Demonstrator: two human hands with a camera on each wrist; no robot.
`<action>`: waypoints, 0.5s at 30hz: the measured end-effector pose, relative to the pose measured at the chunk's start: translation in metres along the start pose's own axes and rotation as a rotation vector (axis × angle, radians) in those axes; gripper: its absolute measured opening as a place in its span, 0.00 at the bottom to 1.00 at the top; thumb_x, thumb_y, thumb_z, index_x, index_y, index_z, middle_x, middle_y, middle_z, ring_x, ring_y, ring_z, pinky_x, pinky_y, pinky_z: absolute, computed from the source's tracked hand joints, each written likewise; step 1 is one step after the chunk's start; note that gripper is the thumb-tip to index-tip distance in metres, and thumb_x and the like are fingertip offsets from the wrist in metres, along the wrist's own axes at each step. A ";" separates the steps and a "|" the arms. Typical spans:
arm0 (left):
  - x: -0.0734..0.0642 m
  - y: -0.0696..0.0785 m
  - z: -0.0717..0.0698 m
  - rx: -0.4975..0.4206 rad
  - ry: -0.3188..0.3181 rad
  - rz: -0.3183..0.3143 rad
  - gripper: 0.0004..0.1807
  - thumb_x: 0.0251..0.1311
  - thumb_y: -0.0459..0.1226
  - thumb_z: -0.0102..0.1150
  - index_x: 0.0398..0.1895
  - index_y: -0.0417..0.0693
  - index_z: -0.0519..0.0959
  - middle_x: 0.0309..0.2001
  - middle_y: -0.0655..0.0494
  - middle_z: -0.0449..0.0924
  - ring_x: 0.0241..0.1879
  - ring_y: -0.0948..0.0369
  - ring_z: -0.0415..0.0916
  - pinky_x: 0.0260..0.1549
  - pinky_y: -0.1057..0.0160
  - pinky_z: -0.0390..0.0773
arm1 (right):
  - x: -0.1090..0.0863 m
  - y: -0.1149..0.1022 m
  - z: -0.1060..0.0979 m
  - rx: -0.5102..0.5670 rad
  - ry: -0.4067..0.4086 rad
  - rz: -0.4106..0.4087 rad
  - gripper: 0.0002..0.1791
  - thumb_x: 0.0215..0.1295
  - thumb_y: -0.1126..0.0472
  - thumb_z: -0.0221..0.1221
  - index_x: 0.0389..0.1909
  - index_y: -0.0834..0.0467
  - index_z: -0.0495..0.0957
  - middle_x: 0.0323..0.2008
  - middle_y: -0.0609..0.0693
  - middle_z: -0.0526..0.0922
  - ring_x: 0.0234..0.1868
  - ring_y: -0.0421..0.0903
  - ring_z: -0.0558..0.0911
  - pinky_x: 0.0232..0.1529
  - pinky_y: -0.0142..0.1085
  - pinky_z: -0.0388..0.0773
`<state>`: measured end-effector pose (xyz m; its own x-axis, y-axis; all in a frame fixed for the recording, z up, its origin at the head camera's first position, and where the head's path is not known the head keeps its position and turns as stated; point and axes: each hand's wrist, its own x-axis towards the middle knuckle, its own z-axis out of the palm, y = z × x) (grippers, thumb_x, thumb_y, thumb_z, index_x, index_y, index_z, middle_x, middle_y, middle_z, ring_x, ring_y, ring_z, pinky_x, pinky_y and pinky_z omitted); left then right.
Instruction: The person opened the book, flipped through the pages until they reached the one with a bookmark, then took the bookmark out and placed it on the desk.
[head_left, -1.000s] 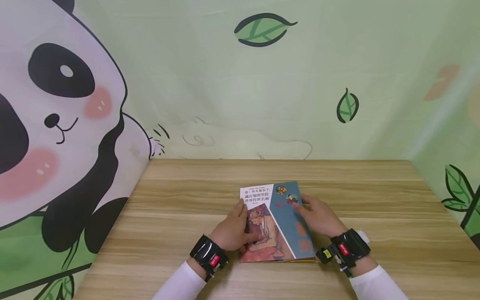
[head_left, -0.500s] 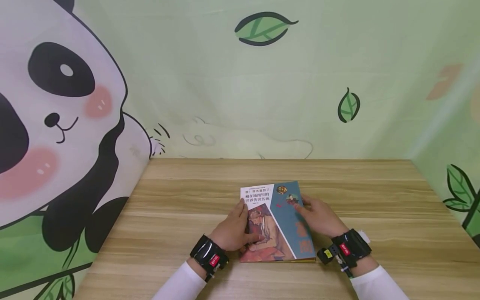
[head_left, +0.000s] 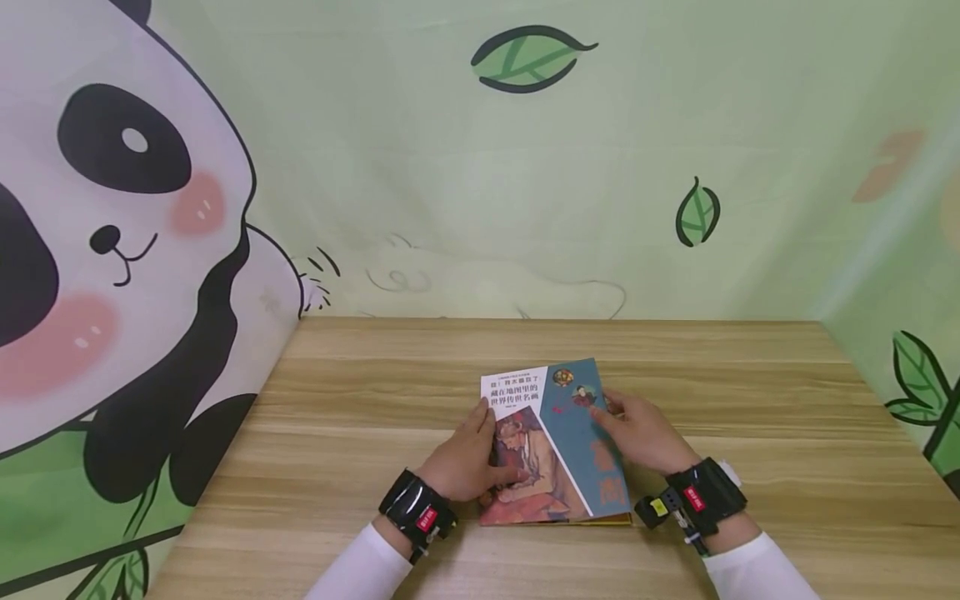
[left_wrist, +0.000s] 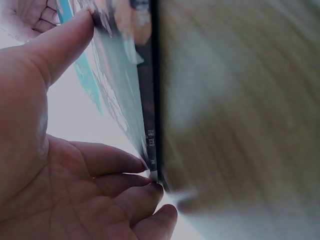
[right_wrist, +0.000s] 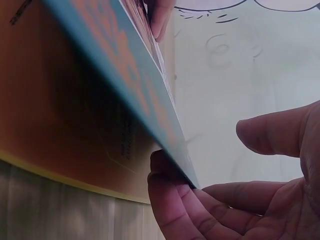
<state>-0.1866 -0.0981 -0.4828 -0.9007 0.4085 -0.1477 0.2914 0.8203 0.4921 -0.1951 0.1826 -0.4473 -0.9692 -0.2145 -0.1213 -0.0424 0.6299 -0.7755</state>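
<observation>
A paperback book [head_left: 573, 454] lies on the table with its front cover facing up, blue at right, with a painting of a person at left. My left hand [head_left: 461, 462] holds its spine side. In the left wrist view, the thumb presses on the cover while the fingertips touch the dark spine [left_wrist: 149, 130]. At the right edge, my right hand [head_left: 645, 429] has its fingers curled round the front cover [right_wrist: 120, 65], which stands tilted up. Its thumb is apart from the cover in the right wrist view. Beneath shows an orange-brown page [right_wrist: 60, 120] with a yellow edge.
The wooden table [head_left: 360, 375] runs back to a pale green cloth backdrop [head_left: 420, 167] with a panda [head_left: 217, 317] and leaves on it. Each wrist wears a black strap; a small camera [head_left: 654, 510] sticks out from the right one.
The far right corner of the book's cover has risen very slightly, with the right hand still at its edge. The left hand has stayed in place.
</observation>
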 end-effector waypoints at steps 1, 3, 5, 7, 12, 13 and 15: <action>0.000 0.000 0.000 0.002 -0.001 0.001 0.61 0.61 0.61 0.68 0.80 0.27 0.50 0.82 0.31 0.42 0.81 0.39 0.50 0.75 0.47 0.65 | 0.000 0.000 0.000 0.002 0.001 0.002 0.34 0.80 0.54 0.52 0.76 0.70 0.61 0.53 0.63 0.84 0.38 0.47 0.83 0.27 0.36 0.77; 0.000 0.000 0.000 0.004 -0.004 0.000 0.61 0.62 0.61 0.67 0.80 0.27 0.50 0.82 0.31 0.42 0.81 0.39 0.50 0.75 0.47 0.65 | 0.000 0.000 -0.001 0.000 0.004 0.003 0.34 0.80 0.54 0.52 0.76 0.71 0.60 0.49 0.62 0.83 0.31 0.45 0.79 0.23 0.35 0.74; 0.000 0.000 0.000 0.005 -0.005 0.000 0.61 0.62 0.61 0.67 0.80 0.27 0.50 0.82 0.31 0.42 0.81 0.39 0.50 0.75 0.47 0.65 | 0.000 0.000 -0.001 -0.002 0.006 0.002 0.34 0.80 0.53 0.52 0.76 0.72 0.60 0.46 0.59 0.83 0.26 0.43 0.74 0.20 0.34 0.70; 0.000 0.000 0.000 0.005 -0.006 -0.001 0.61 0.62 0.61 0.67 0.80 0.27 0.50 0.82 0.31 0.41 0.81 0.39 0.50 0.75 0.47 0.65 | 0.000 0.000 -0.001 -0.001 0.005 -0.001 0.35 0.80 0.53 0.52 0.76 0.72 0.60 0.42 0.58 0.82 0.23 0.42 0.71 0.18 0.33 0.68; -0.001 0.000 0.000 -0.003 -0.012 -0.007 0.60 0.63 0.60 0.67 0.80 0.27 0.50 0.83 0.32 0.41 0.81 0.39 0.50 0.75 0.48 0.65 | -0.001 -0.002 -0.003 0.003 0.000 -0.012 0.34 0.80 0.53 0.52 0.76 0.71 0.60 0.35 0.54 0.78 0.21 0.41 0.68 0.17 0.33 0.66; -0.001 0.000 0.000 -0.005 -0.012 -0.008 0.60 0.63 0.60 0.67 0.80 0.27 0.50 0.83 0.32 0.41 0.81 0.40 0.50 0.75 0.48 0.64 | -0.001 -0.002 -0.004 0.003 0.000 -0.012 0.34 0.80 0.53 0.52 0.77 0.71 0.60 0.34 0.54 0.78 0.21 0.41 0.68 0.17 0.32 0.65; -0.001 0.001 -0.001 -0.010 -0.013 -0.010 0.59 0.63 0.59 0.67 0.80 0.27 0.50 0.83 0.32 0.41 0.81 0.40 0.50 0.75 0.48 0.64 | -0.002 -0.004 -0.005 0.003 -0.001 -0.016 0.34 0.80 0.53 0.52 0.77 0.70 0.60 0.34 0.54 0.78 0.21 0.41 0.68 0.18 0.33 0.65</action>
<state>-0.1853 -0.0983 -0.4816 -0.8993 0.4054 -0.1639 0.2791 0.8206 0.4988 -0.1943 0.1838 -0.4411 -0.9681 -0.2254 -0.1092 -0.0574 0.6241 -0.7792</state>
